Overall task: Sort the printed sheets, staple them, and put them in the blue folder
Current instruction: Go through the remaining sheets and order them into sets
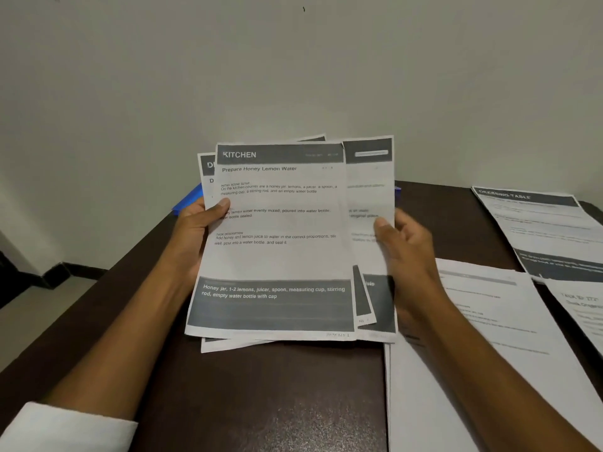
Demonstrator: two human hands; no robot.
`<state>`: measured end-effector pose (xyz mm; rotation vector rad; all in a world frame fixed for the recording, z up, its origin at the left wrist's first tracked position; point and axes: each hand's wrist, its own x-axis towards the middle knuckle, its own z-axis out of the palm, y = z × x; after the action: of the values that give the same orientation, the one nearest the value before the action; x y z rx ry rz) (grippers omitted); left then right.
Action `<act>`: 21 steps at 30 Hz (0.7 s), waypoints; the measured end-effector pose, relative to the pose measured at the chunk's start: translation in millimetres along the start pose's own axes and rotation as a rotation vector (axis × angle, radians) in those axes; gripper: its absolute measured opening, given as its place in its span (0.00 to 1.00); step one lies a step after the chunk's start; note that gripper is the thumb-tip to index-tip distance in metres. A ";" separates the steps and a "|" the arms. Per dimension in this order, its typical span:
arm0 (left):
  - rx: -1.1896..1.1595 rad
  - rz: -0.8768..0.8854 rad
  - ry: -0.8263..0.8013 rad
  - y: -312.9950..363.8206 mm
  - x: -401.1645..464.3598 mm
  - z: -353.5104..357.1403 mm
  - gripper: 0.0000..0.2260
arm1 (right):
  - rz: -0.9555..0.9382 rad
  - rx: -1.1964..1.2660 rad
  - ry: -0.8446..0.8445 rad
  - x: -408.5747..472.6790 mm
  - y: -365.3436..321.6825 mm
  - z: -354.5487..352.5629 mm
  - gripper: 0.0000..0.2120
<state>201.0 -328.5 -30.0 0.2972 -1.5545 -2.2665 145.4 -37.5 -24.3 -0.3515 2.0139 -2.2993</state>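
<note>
— Head view is showing what, exactly? Where are the printed sheets sitting against the fingers?

— A fanned bundle of printed sheets [277,243] is being held up above the dark tabletop [261,402]. The left hand [195,230] is gripping the bundle's left edge, thumb lying across the front page and the other fingers hidden behind the paper. The right hand [404,252] is pinching the right edge of a rear sheet, thumb on the front, fingers curled behind.

— Any writing you are managing to read?

— The front page is carrying a dark header reading "KITCHEN", then "Prepare Honey Lemon Water". The bottom band is reading "Honey jar, 1-2 lemons, juicer, spoon, measuring cup, stirring rod, empty water bottle with cap". A sheet behind on the left is showing only a "D".

— How many sheets are you counting?

— At least four edges are showing in the held fan; the exact number I cannot tell. On the tabletop to the right, three more are lying flat: a near sheet [483,353], a far sheet [541,230] headed "DRESSING TABLE", and an edge sheet [584,308] cut off by the frame. One blue folder [191,199] is peeking out behind the left hand, lying on the tabletop. A white sleeve [62,429] is covering the left forearm.
</note>
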 end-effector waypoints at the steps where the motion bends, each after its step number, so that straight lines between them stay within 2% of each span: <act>1: 0.005 0.001 0.004 -0.5 0.2 0.4 0.16 | 0.005 -0.003 -0.016 -1.1 1.5 3.3 0.12; 7: -0.015 -0.014 0.035 -2.0 -0.9 1.3 0.18 | 0.022 0.022 -0.102 -7.0 2.2 13.0 0.15; 15: -0.021 -0.040 -0.001 0.0 -7.6 11.7 0.18 | 0.021 0.007 -0.188 -13.0 -2.6 17.6 0.17; 21: 0.024 -0.020 0.006 0.4 -7.0 12.1 0.17 | 0.018 -0.073 -0.267 -15.4 -1.3 18.7 0.19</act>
<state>202.9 -315.4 -25.4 0.3270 -1.5836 -2.2621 164.4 -52.4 -22.9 -0.6074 1.9609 -2.0451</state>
